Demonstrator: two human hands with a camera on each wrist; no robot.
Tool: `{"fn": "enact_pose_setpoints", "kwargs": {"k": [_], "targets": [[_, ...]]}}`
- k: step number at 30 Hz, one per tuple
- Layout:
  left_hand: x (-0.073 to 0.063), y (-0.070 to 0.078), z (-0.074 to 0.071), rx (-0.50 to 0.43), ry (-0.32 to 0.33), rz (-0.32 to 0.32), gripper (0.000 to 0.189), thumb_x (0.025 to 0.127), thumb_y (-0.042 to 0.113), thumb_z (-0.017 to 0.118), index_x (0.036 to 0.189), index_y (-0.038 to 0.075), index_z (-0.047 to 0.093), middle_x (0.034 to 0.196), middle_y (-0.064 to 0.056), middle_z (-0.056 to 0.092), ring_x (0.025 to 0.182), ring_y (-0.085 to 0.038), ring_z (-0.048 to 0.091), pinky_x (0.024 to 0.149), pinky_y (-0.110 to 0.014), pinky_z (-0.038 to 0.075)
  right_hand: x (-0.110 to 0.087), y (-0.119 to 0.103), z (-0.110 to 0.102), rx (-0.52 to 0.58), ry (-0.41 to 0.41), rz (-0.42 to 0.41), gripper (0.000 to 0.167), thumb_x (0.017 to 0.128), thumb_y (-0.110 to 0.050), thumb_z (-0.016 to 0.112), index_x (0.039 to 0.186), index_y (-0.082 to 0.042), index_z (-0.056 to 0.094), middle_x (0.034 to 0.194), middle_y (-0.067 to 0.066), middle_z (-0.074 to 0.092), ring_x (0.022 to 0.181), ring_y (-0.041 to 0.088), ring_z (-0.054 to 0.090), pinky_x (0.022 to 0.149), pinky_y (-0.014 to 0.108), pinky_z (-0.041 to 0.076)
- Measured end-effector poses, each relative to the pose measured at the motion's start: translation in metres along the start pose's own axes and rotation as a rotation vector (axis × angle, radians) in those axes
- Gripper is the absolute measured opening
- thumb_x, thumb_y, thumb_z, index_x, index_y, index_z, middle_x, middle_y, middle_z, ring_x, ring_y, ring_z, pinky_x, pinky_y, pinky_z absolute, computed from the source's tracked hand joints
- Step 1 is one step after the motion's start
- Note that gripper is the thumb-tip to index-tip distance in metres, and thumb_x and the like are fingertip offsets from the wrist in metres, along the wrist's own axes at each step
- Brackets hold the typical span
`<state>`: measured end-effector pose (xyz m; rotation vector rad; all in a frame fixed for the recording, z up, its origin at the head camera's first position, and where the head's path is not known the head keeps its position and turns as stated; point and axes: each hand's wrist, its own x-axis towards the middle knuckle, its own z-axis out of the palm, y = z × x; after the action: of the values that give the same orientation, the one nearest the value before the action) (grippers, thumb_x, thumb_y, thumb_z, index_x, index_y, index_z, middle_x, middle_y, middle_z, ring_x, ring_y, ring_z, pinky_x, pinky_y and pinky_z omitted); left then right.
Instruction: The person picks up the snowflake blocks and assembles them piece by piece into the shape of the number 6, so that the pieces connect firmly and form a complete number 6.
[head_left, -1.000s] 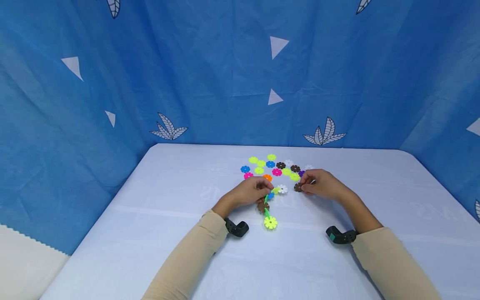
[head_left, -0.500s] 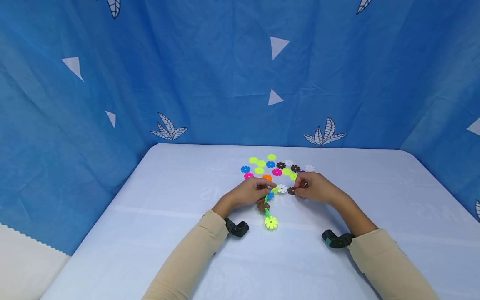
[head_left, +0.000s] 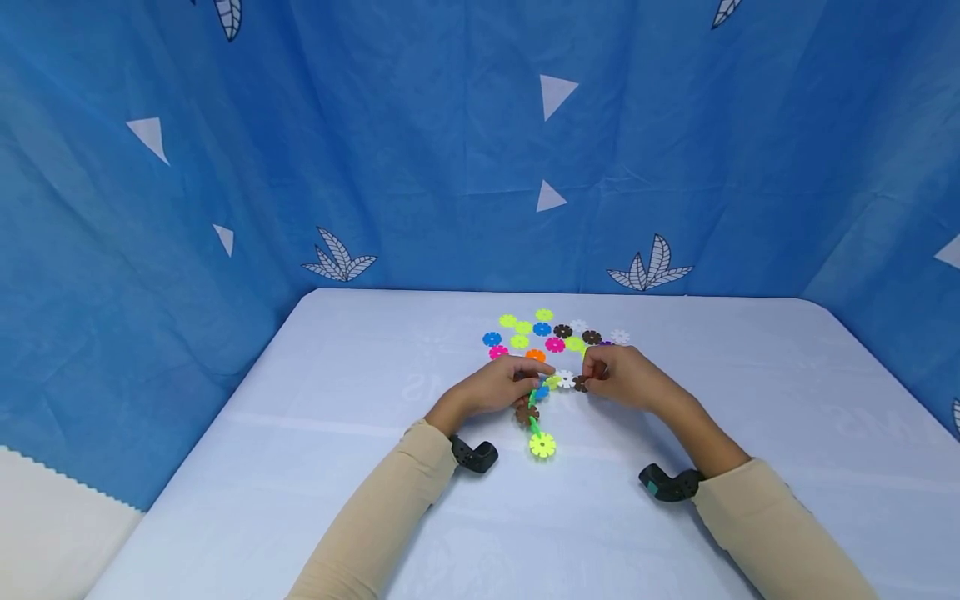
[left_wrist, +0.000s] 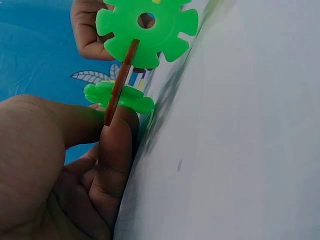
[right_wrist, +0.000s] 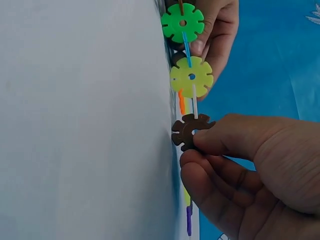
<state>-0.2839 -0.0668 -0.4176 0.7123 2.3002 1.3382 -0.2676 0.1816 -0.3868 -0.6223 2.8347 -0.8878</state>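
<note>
A chain of notched snowflake discs, slotted edge to edge, lies across the middle of the table. In the head view it runs from a yellow disc point(head_left: 542, 445) at the near end to a white disc point(head_left: 566, 379). My left hand point(head_left: 495, 386) grips the chain partway along. The left wrist view has its thumb and finger close round a green disc point(left_wrist: 140, 100) beside a brown disc point(left_wrist: 121, 82) seen edge-on. Between thumb and fingers, my right hand point(head_left: 630, 379) pinches a dark brown disc point(right_wrist: 186, 131), its rim right at the white disc's edge.
Behind the hands, several loose discs are scattered on the white table point(head_left: 337, 500), among them a pink disc point(head_left: 555, 345), an orange disc point(head_left: 536, 355) and a blue disc point(head_left: 492, 339). A blue patterned curtain point(head_left: 465, 150) hangs along the table's back edge.
My right hand has moved left with the dark brown disc, bringing it up against the white disc. My left hand has stayed in place on the chain.
</note>
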Motion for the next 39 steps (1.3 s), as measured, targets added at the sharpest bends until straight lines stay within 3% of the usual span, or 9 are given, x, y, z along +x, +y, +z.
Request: {"fn": "enact_pose_setpoints", "kwargs": {"k": [9,18,31,36,39], "targets": [[0.0,0.001,0.0,-0.027,-0.019,-0.015,0.032,0.105,0.012,0.056,0.134,0.017,0.067,0.069,-0.005,0.052,0.062,-0.017,0.05,0.073,-0.031,0.046,0.001,-0.001,0.002,-0.004,0.004,-0.026,0.015,0.087,0.002,0.075,0.086,-0.009,0.065,0.08,0.0,0.063,0.074,0.019,0.054,0.063,0.03,0.051],[-0.002,0.004,-0.001,-0.018,-0.017,-0.027,0.034,0.105,0.011,0.055,0.136,0.019,0.067,0.067,-0.005,0.053,0.06,-0.018,0.051,0.071,-0.03,0.045,0.006,0.0,0.004,-0.003,0.012,-0.052,0.016,0.085,0.003,0.076,0.084,-0.01,0.067,0.078,-0.001,0.063,0.072,0.019,0.056,0.064,0.029,0.052],[0.0,0.002,0.0,0.026,-0.014,-0.002,0.031,0.105,0.011,0.055,0.133,0.018,0.067,0.098,-0.005,0.06,0.069,-0.018,0.056,0.073,-0.03,0.048,0.004,-0.002,0.004,-0.001,0.0,-0.021,0.017,0.086,0.003,0.076,0.085,-0.01,0.066,0.083,0.0,0.066,0.075,0.019,0.058,0.065,0.029,0.053],[0.001,0.002,0.0,0.033,-0.013,-0.004,0.031,0.105,0.012,0.055,0.133,0.018,0.066,0.101,-0.005,0.061,0.075,-0.018,0.057,0.076,-0.031,0.049,0.003,0.002,-0.002,0.026,-0.037,-0.007,0.014,0.087,0.0,0.076,0.09,-0.009,0.065,0.088,0.002,0.065,0.08,0.021,0.058,0.067,0.031,0.053],[0.001,0.002,0.0,0.012,-0.024,-0.004,0.031,0.105,0.012,0.054,0.134,0.017,0.065,0.1,-0.007,0.061,0.073,-0.02,0.058,0.076,-0.033,0.049,0.0,0.009,-0.009,0.054,-0.052,0.048,0.014,0.088,-0.002,0.076,0.096,-0.007,0.065,0.092,0.005,0.064,0.084,0.024,0.058,0.069,0.032,0.054]]}}
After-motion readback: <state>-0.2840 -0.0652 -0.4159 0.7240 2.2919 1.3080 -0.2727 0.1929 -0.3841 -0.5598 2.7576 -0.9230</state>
